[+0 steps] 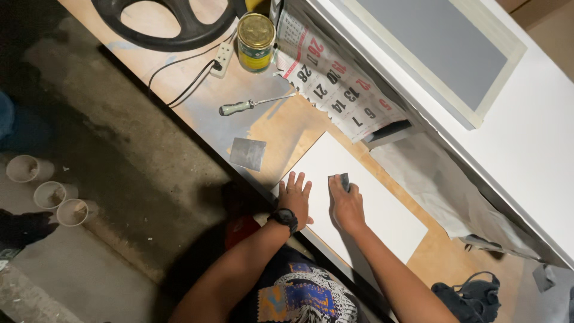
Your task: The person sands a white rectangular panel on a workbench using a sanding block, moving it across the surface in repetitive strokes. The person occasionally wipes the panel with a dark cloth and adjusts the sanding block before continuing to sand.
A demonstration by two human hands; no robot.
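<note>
A white rectangular board (382, 209) lies flat on a wooden workbench (281, 128). My left hand (294, 197), with a black watch on the wrist, rests flat on the board's near corner, fingers spread. My right hand (345, 203) presses a small dark grey sanding pad (343, 181) against the board's surface, fingers curled over it.
A grey sandpaper square (247, 153) lies left of the board. A screwdriver (246, 106), a tin can (256, 42), a white power strip (222, 58) and a calendar sheet (338, 84) sit farther back. A dark cloth (469, 293) lies near right. Several cups (49, 192) stand on the floor.
</note>
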